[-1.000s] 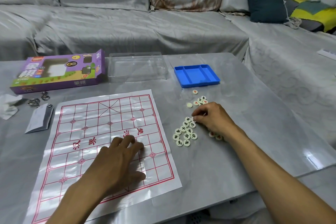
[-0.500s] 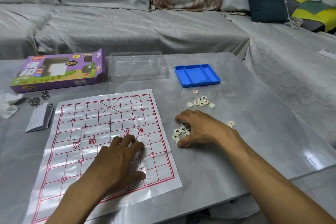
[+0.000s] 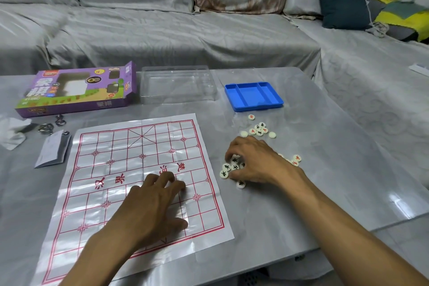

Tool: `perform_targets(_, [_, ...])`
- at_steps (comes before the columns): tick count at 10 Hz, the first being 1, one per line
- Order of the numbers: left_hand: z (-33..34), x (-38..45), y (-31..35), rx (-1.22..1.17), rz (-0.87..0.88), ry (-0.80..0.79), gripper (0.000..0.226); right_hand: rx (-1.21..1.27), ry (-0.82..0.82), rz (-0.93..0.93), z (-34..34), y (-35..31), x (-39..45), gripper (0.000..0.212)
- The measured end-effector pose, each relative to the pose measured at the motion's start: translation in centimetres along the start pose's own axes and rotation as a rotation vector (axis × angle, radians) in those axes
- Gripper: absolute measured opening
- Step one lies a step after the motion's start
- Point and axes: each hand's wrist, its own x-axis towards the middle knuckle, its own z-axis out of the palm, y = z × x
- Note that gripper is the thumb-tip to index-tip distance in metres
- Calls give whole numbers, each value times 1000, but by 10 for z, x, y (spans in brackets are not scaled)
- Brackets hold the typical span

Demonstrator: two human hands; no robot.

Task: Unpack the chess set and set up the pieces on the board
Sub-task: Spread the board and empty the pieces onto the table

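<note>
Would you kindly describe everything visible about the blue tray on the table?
The blue tray looks like moulded plastic, shallow and rectangular, with low ridges splitting it into three compartments, all of them empty. It lies flat on the grey table, right of the clear plastic lid and beyond the scattered chess pieces. Nothing touches it.

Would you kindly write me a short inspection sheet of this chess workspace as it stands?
Surface: grey glossy table.
Job's things: paper board flat, no pieces on it; pieces loose beside it; blue tray empty.
Clutter: purple box, clear lid, leaflet, metal rings.
Hands: left hand rests on board; right hand over a cluster of pieces, grip unclear.
Cables: nothing seen.
Surroundings: covered sofa, dark cushion.
</note>
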Motion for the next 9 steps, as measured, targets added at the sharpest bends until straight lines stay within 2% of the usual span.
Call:
perform_targets(1, [0,0,0,-2,-1,1,70,44,18,91,-2,7,-1,54])
perform_targets(2, [0,0,0,-11,-2,0,70,90,10,163,-3,13,-2,52])
perform_targets(4, [0,0,0,2,-3,-3,71,267,28,179,-2,14,-2,44])
perform_targets(5, [-1,1,1,1,-3,-3,71,272,19,157,-3,13,-2,52])
perform_targets(6, [0,0,0,-2,-1,1,71,215,-35,138,0,7,-4,69])
perform_targets(7, [1,0,-1,-4,-1,5,71,55,-16,128,10,-3,-1,68])
perform_targets(8, [1,0,-1,-4,-1,1,71,43,16,151,13,-4,5,54])
perform_targets(9, [1,1,-1,-12,0,1,71,111,-5,177,10,6,5,49])
